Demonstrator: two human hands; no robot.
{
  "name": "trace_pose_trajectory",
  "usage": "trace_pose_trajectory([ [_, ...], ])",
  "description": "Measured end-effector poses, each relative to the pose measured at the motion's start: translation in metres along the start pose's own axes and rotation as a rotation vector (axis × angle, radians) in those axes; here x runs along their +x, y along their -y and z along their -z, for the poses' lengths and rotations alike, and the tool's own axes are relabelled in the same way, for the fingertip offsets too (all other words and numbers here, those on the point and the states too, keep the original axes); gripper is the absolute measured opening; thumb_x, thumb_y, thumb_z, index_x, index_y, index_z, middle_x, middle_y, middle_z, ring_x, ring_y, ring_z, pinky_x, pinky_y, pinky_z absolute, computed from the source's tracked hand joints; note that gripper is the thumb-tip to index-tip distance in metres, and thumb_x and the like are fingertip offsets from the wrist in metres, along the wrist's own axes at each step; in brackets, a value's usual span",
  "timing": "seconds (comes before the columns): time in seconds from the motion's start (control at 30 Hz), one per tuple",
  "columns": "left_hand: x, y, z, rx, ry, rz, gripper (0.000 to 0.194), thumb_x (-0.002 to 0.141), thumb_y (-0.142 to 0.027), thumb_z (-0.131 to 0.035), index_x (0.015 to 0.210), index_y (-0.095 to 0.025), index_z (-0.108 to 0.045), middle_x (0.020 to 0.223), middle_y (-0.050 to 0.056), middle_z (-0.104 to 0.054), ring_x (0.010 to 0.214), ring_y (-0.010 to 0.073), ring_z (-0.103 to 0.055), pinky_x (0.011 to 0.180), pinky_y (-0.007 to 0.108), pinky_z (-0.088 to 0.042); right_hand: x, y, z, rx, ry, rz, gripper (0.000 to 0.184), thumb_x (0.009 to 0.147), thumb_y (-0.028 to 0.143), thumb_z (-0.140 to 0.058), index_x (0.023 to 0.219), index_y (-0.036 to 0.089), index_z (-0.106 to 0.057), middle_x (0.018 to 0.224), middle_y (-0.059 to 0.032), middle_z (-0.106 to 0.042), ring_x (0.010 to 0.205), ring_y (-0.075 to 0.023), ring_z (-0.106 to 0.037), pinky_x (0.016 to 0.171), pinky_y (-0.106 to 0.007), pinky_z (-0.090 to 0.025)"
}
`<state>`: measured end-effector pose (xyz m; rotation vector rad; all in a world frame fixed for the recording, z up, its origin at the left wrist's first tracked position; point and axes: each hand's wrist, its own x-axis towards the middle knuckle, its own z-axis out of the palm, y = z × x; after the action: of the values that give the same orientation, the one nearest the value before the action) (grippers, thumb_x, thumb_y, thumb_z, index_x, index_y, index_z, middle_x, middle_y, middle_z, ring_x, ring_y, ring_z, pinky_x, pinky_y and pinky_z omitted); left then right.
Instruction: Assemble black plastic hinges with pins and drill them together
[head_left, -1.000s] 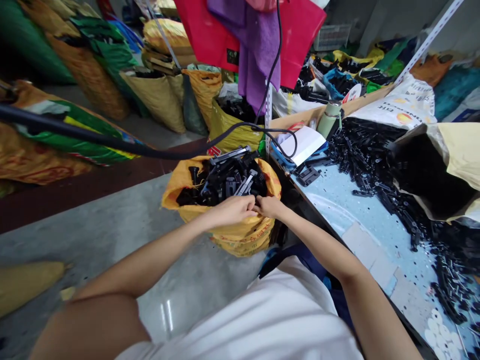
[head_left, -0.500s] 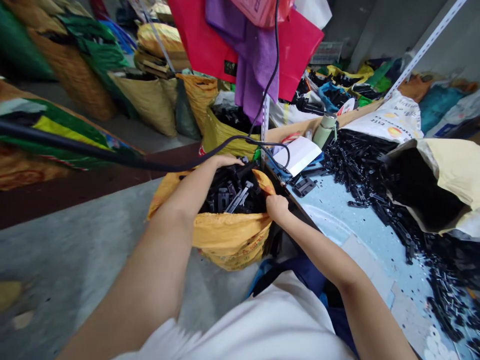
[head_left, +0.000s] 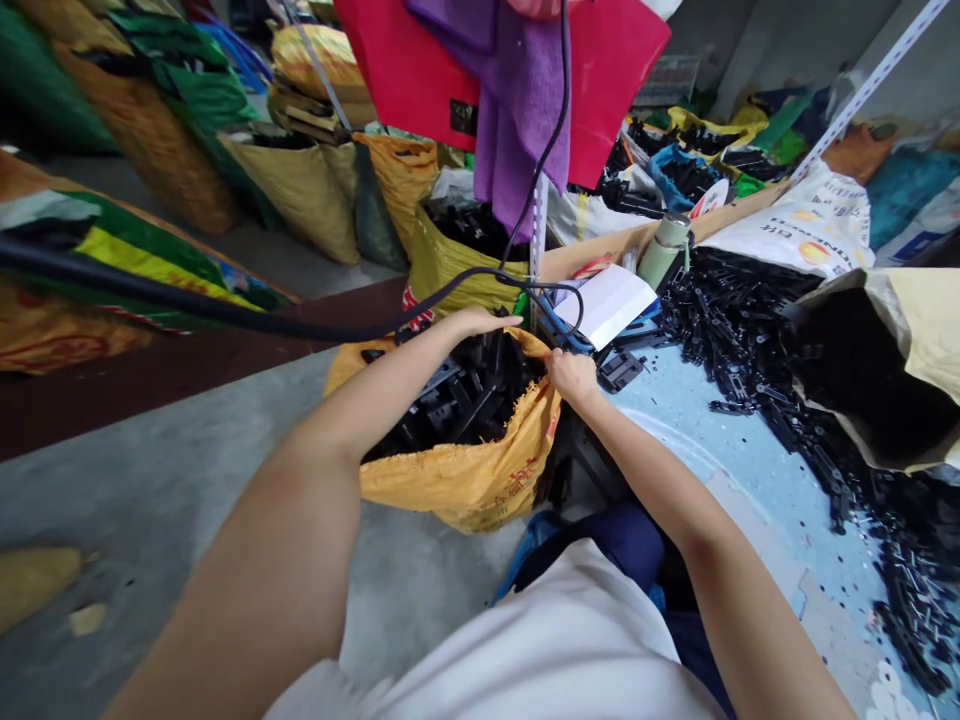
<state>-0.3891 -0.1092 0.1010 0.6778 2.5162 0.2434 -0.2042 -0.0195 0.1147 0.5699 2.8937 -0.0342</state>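
Observation:
A yellow-orange woven sack (head_left: 450, 485) filled with black plastic parts (head_left: 469, 390) stands on the floor before me. My right hand (head_left: 574, 377) is closed on the sack's rim at its right side. Over the far side of the sack's mouth reaches my left hand (head_left: 484, 321), its visible fingers stretched out to the right; part of that hand is hidden from view. My left forearm covers the sack's left edge.
On the right, a blue-topped table (head_left: 675, 400) bears heaps of black parts, an open paper sack (head_left: 926, 320), a green flask (head_left: 666, 250) and white paper (head_left: 606, 305). A black cable (head_left: 300, 325) crosses in front. Filled sacks (head_left: 300, 190) stand behind.
My hands were together at the sack's near rim, then parted. The left reached across to the far side; the right took the right rim. The sack's mouth has changed shape and the parts have shifted.

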Motion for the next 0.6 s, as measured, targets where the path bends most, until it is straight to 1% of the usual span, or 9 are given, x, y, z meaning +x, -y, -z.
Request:
trace_pose_trajectory([
  [0.07, 0.003, -0.009, -0.004, 0.036, -0.085, 0.012, 0.074, 0.061, -0.058, -0.067, 0.111, -0.004, -0.055, 0.111, 0.021, -0.06, 0.101, 0.0316, -0.058, 0.082, 0.032, -0.045, -0.002, -0.001, -0.001, 0.034, -0.015, -0.028, 0.029, 0.092, 0.019, -0.03, 0.103, 0.011, -0.056, 0.096, -0.0169, -0.067, 0.093, -0.0251, -0.064, 0.075, -0.033, -0.048],
  [0.13, 0.004, -0.011, -0.005, 0.044, -0.115, -0.024, 0.076, 0.057, -0.049, -0.072, 0.116, -0.006, -0.052, 0.113, 0.02, -0.059, 0.1, 0.0294, -0.058, 0.079, 0.029, -0.045, -0.003, -0.004, -0.002, 0.11, -0.042, -0.103, 0.031, 0.092, 0.023, -0.029, 0.099, 0.012, -0.057, 0.097, -0.0162, -0.066, 0.091, -0.0253, -0.064, 0.075, -0.033, -0.048],
  [0.2, 0.002, -0.009, -0.004, 0.032, -0.058, -0.113, 0.06, 0.056, -0.046, -0.071, 0.104, -0.012, -0.06, 0.098, 0.011, -0.066, 0.088, 0.024, -0.061, 0.07, 0.024, -0.045, -0.003, -0.008, -0.004, 0.219, -0.075, -0.192, 0.034, 0.093, 0.026, -0.027, 0.096, 0.013, -0.059, 0.099, -0.0157, -0.065, 0.092, -0.0251, -0.063, 0.076, -0.033, -0.047],
  [0.27, -0.002, -0.003, -0.002, 0.025, 0.026, -0.22, 0.039, 0.058, -0.049, -0.067, 0.079, -0.017, -0.066, 0.075, 0.003, -0.066, 0.074, 0.0198, -0.061, 0.061, 0.022, -0.043, 0.0, -0.012, -0.006, 0.354, -0.1, -0.267, 0.038, 0.093, 0.028, -0.027, 0.092, 0.013, -0.061, 0.098, -0.0155, -0.065, 0.093, -0.0252, -0.063, 0.078, -0.032, -0.046],
  [0.3, -0.005, 0.0, 0.0, 0.018, 0.058, -0.266, 0.036, 0.06, -0.052, -0.063, 0.067, -0.017, -0.064, 0.066, 0.001, -0.063, 0.07, 0.0185, -0.059, 0.059, 0.022, -0.042, 0.002, -0.014, -0.008, 0.432, -0.114, -0.299, 0.039, 0.092, 0.028, -0.027, 0.09, 0.013, -0.063, 0.096, -0.0154, -0.066, 0.093, -0.0253, -0.063, 0.078, -0.032, -0.046],
  [0.37, -0.01, 0.006, 0.003, -0.01, 0.08, -0.322, 0.041, 0.064, -0.058, -0.056, 0.053, -0.018, -0.059, 0.057, 0.0, -0.058, 0.065, 0.0167, -0.057, 0.058, 0.022, -0.04, 0.007, -0.016, -0.013, 0.563, -0.142, -0.345, 0.04, 0.091, 0.027, -0.028, 0.086, 0.012, -0.065, 0.09, -0.0148, -0.067, 0.091, -0.0256, -0.063, 0.077, -0.031, -0.046],
  [0.47, -0.014, 0.008, 0.008, -0.062, 0.102, -0.358, 0.044, 0.066, -0.059, -0.053, 0.051, -0.018, -0.059, 0.058, 0.0, -0.058, 0.065, 0.0156, -0.055, 0.062, 0.023, -0.041, 0.014, -0.02, -0.021, 0.641, -0.178, -0.358, 0.041, 0.089, 0.027, -0.028, 0.082, 0.013, -0.066, 0.084, -0.0125, -0.068, 0.087, -0.0239, -0.063, 0.074, -0.028, -0.045],
  [0.53, -0.013, 0.006, 0.008, -0.061, 0.162, -0.363, 0.045, 0.068, -0.058, -0.051, 0.052, -0.018, -0.061, 0.058, 0.001, -0.06, 0.065, 0.0157, -0.055, 0.064, 0.023, -0.041, 0.016, -0.023, -0.026, 0.654, -0.193, -0.349, 0.04, 0.088, 0.029, -0.03, 0.079, 0.014, -0.066, 0.081, -0.0105, -0.068, 0.084, -0.0223, -0.064, 0.071, -0.026, -0.045],
  [0.6, -0.009, 0.001, 0.005, -0.003, 0.237, -0.341, 0.046, 0.073, -0.055, -0.048, 0.054, -0.016, -0.063, 0.057, 0.003, -0.061, 0.064, 0.0166, -0.056, 0.065, 0.024, -0.043, 0.017, -0.026, -0.031, 0.67, -0.207, -0.344, 0.039, 0.087, 0.032, -0.031, 0.076, 0.015, -0.065, 0.077, -0.0084, -0.068, 0.079, -0.0209, -0.063, 0.067, -0.024, -0.044],
])
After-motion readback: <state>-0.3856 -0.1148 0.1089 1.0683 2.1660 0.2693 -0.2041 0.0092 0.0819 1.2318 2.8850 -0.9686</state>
